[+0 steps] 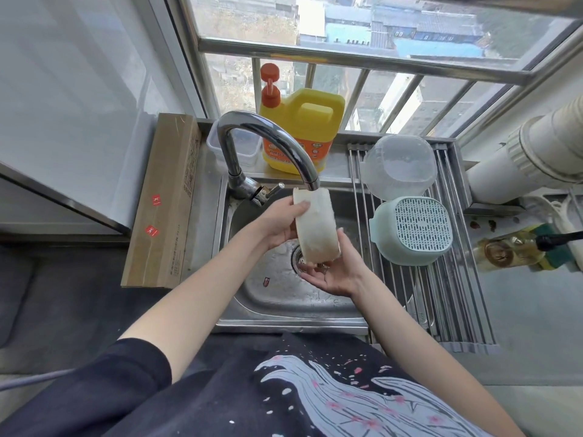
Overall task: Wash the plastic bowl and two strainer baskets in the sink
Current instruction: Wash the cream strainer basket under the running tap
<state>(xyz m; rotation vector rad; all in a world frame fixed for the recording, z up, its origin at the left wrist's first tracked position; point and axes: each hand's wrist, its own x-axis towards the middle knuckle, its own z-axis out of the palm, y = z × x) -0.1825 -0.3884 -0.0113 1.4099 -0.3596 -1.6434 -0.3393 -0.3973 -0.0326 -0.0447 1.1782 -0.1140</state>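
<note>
A white strainer basket (315,230) is held on its side over the steel sink (284,301), right under the faucet spout (310,181). My left hand (279,223) grips its upper left rim. From below, my right hand (334,274) cups the lower end, with the thumb up along the right side. On the roll-up drying rack (448,298), a clear plastic bowl (399,167) lies upside down at the far end. A pale green strainer basket (416,230) lies upside down just in front of it.
A yellow detergent jug (310,127) with an orange pump and a clear lidded box (241,148) stand behind the faucet. A long cardboard box (167,200) lies along the sink's left edge. To the right are an oil bottle (504,252), a sponge (550,247) and a white pipe (536,152).
</note>
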